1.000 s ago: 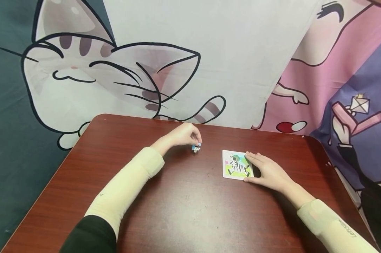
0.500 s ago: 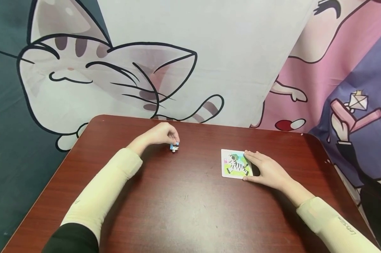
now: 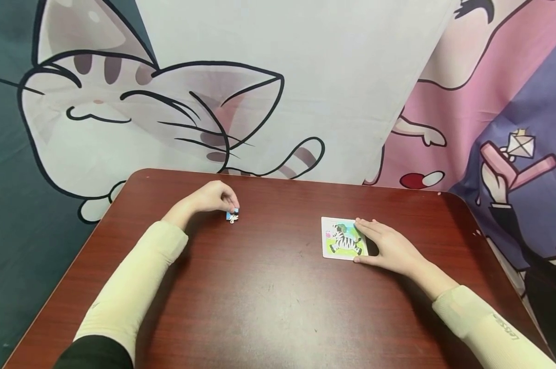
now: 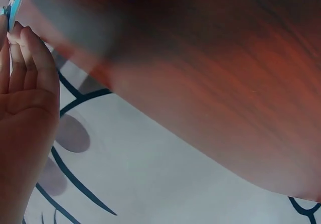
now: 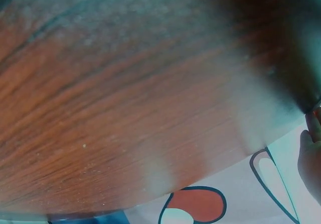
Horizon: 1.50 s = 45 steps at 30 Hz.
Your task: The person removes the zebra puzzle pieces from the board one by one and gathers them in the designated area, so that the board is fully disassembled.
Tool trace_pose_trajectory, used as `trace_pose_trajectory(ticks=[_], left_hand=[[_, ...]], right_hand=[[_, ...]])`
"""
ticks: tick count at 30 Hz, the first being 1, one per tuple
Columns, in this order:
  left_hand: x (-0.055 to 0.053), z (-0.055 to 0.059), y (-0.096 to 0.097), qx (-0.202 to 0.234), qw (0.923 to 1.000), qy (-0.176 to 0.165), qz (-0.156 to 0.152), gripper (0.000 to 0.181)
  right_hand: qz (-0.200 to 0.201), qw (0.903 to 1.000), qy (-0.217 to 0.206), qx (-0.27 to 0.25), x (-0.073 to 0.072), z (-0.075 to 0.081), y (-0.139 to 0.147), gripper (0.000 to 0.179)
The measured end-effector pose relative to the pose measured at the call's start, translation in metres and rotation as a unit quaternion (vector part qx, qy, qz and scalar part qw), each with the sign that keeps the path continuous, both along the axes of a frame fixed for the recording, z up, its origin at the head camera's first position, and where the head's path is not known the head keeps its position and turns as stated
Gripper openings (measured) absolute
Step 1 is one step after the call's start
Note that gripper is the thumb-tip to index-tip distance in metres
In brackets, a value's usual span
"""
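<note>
My left hand (image 3: pixel 212 196) is over the table's far left part, its fingertips pinching a small blue-and-white puzzle piece (image 3: pixel 232 215). At the left wrist view's upper left corner, the same puzzle piece (image 4: pixel 14 8) shows past the fingers. To the right of the table's middle lies a square zebra picture board (image 3: pixel 344 238) with a white border. My right hand (image 3: pixel 389 248) rests against its right side, the fingers extended to the upper corner and the thumb at the lower one. Only part of the right hand (image 5: pixel 312 156) shows in the right wrist view.
The brown wooden table (image 3: pixel 259 302) spreads beneath both arms. Behind its far edge hangs a cloth backdrop (image 3: pixel 342 92) with cartoon animals.
My left hand has moved left across the table with the puzzle piece in its fingers. The right hand stays on the zebra board, and the head view shifts slightly.
</note>
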<state>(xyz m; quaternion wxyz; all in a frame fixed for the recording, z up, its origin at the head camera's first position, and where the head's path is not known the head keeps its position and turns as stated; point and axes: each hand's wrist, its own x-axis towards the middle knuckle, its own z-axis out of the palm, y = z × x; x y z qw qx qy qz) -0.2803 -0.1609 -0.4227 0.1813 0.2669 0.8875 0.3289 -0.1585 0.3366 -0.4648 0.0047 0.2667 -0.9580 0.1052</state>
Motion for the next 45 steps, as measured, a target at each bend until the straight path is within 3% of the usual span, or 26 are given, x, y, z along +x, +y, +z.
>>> trace_pose_trajectory(ticks=[5,22,45], left_hand=[[0.001,-0.003,-0.008,-0.002,0.9999,-0.009,0.011,0.007],[0.000,-0.020,-0.016,-0.016,0.9991,0.025,0.031,0.004],[-0.002,-0.020,-0.009,-0.019,0.9978,0.043,0.046,0.010]], right_hand=[[0.002,1.0000,0.004,-0.001,0.000,0.000,0.000,0.094],[0.005,1.0000,0.004,0.000,0.000,0.000,0.001,0.094],[-0.001,1.0000,-0.007,0.002,0.000,0.001,0.000,0.092]])
